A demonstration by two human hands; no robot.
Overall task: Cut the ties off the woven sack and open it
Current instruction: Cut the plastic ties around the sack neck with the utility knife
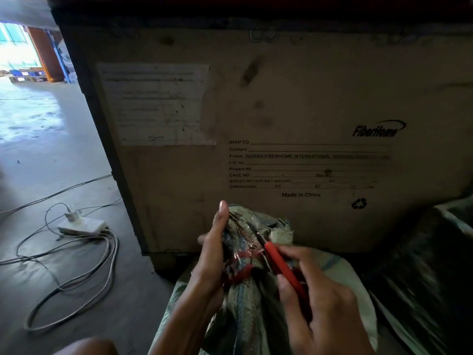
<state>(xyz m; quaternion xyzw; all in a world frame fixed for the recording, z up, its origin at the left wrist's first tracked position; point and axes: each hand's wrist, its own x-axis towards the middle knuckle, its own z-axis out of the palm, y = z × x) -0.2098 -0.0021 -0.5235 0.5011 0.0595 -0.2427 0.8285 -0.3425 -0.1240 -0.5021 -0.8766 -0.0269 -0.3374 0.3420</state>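
Low in the centre of the frame, my left hand (213, 254) is wrapped tight around the gathered neck of the woven sack (245, 303), thumb pointing up, while my right hand (320, 303) is closed on a red-handled cutter (281, 265) whose tip sits at the red ties (245, 254) wound round that neck. To do this cleanly I would keep the neck pulled taut and slip the blade under one band only, angled away from my left fingers, cutting tie rather than weave. Behind stands a FiberHome crate (294, 111).
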